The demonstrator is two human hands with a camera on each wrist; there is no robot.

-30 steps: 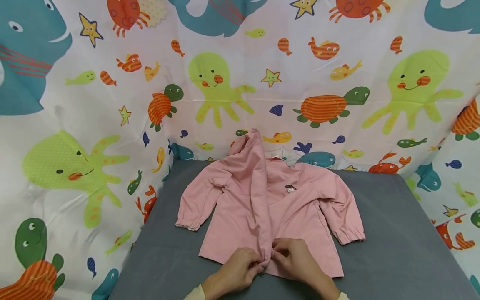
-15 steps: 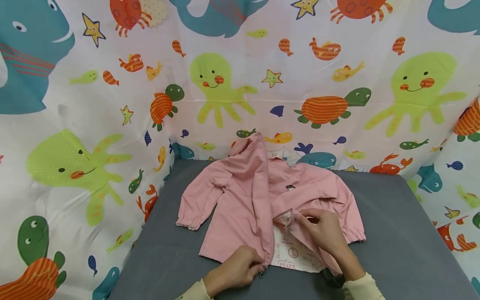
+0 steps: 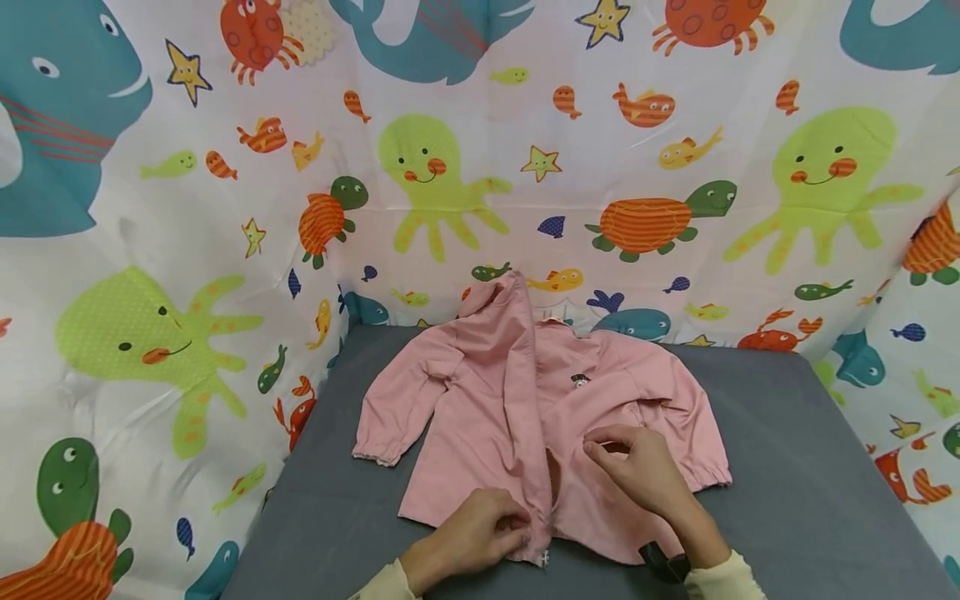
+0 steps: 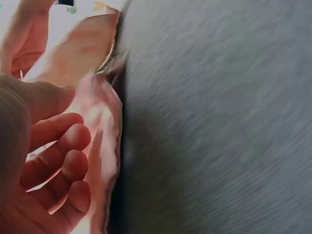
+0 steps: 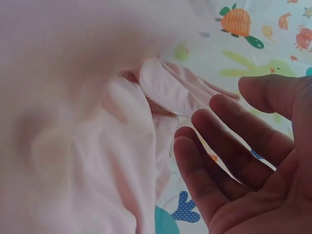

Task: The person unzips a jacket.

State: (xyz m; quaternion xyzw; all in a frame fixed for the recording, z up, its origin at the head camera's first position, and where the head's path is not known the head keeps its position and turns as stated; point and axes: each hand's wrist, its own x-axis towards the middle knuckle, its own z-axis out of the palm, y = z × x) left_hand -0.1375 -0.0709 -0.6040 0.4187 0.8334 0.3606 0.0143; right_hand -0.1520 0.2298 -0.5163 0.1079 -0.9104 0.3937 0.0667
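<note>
No readable text on the pink jacket (its small chest badge too tiny to read).

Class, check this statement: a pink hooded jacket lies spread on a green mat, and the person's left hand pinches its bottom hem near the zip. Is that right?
Not quite. The mat is grey, not green, as the head view shows. The rest stands: the pink hooded jacket lies spread on it, and the left hand pinches its bottom hem near the zip.

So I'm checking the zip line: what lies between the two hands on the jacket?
In the head view, the pink jacket's front opening runs between the left hand and right hand, slightly parted; nothing else lies there.
</note>
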